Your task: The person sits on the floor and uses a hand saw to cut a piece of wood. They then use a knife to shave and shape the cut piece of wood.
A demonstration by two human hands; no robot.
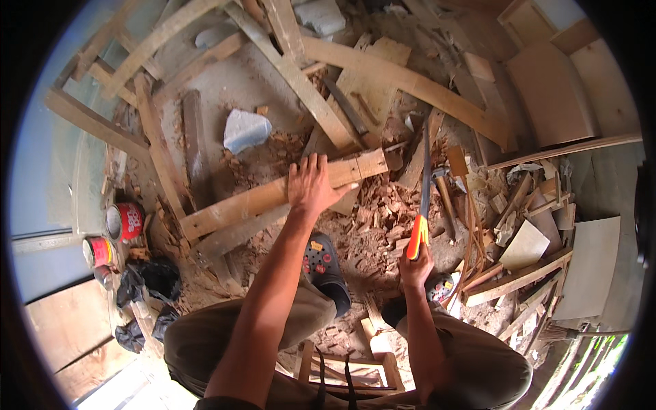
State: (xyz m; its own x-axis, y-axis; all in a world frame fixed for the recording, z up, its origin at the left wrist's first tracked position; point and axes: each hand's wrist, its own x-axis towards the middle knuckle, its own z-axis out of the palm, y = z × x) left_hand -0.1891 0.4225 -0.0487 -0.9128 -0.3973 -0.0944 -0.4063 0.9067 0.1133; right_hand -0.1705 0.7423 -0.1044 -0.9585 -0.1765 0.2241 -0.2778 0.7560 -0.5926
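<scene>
A dusty floor (222, 76) strewn with timber spreads beneath everything, with brown wooden panels (550, 89) at the upper right. A long curved timber (410, 83) slants across the far side toward them. Nearer lies a straight wooden beam (249, 201), its right end farther off than its left and crossed by a dark line; what props it underneath is hard to make out. To the right of that end, apart from it, is a handsaw (424, 195), blade pointing away, orange and yellow handle nearest. A black plastic bag (145, 279) sits at the left. The left hand (311, 186) lies on the beam, fingers spread over it and thumb held out toward the right end. The right hand (416, 267) is closed round the handsaw's handle. Beyond the beam is a pale bluish block (246, 131), and well to the left are a red tin (126, 222) and a smaller tin (100, 252). Small reddish wood chips (383, 212) litter the floor just left of the handsaw
</scene>
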